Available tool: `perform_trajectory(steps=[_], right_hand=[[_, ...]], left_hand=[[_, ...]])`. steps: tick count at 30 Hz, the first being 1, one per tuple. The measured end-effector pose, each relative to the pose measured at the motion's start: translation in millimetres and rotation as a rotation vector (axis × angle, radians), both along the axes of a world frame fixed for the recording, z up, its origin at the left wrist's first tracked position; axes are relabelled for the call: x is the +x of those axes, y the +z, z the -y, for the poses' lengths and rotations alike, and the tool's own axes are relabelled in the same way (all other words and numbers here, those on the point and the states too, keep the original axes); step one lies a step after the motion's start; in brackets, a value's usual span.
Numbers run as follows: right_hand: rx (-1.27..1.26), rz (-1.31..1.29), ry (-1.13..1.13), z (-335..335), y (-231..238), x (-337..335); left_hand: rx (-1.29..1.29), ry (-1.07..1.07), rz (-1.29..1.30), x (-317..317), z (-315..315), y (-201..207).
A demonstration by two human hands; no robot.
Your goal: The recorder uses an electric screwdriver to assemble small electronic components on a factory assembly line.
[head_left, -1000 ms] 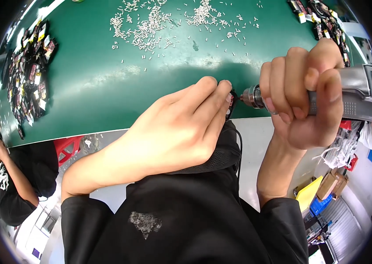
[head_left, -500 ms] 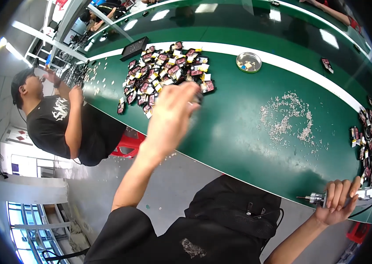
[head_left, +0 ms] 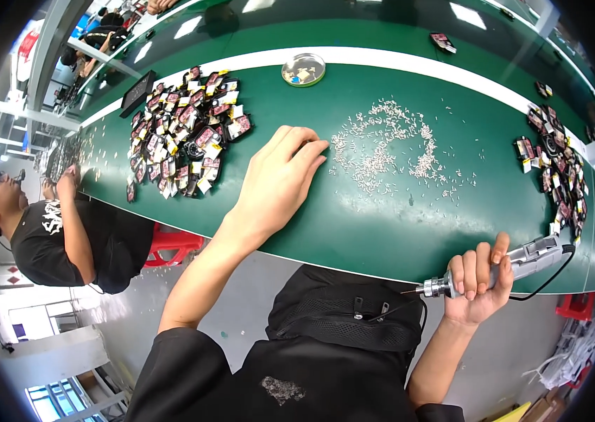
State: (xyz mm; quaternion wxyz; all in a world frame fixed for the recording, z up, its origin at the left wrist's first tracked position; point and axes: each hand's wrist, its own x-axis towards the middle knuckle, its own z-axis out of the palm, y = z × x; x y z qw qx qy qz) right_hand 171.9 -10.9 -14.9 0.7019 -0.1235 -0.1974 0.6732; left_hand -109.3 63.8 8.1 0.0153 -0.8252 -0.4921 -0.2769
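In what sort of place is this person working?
Most likely a factory assembly workshop. The long green workbench bears a heap of similar black parts and many scattered tiny pale pieces, and the right hand holds a corded, driver-like tool.

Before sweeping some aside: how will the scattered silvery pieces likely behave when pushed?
The silvery pieces look tiny, so probably light and quick to scatter. Their slim shape suggests some may roll. The glossy table likely offers little grip.

Left hand [head_left: 276,179] curled beside scattered small silvery pieces [head_left: 380,166]. Right hand [head_left: 479,285] gripping grey power screwdriver [head_left: 533,258], bit pointing left. Green table [head_left: 361,235]: 2 heaps of black parts [head_left: 188,133], 1 round dish [head_left: 304,84].
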Motion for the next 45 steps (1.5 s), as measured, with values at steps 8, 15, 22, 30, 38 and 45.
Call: perform_trajectory(steps=[8, 15, 22, 30, 38, 45], right_hand=[[-0.026, -0.066, -0.008, 2, -2, 6], [-0.003, -0.048, 0.018, 5, -2, 8], [-0.006, -0.012, 0.025, 10, -2, 8], [0.098, -0.089, -0.057, 5, 38, -5], [0.131, -0.045, -0.218, 4, 57, -17], [0.101, -0.043, -0.177, 2, 53, -18]], left_hand=[[0.107, -0.112, -0.305, 10, -17, -2], [-0.179, 0.046, 0.133, 13, -4, -2], [-0.177, -0.078, 0.433, 39, 32, -5], [-0.621, -0.156, 1.043, 77, 79, -1], [-0.899, -0.357, 1.435, 98, 98, -11], [-1.050, -0.379, 1.640, 97, 98, -14]])
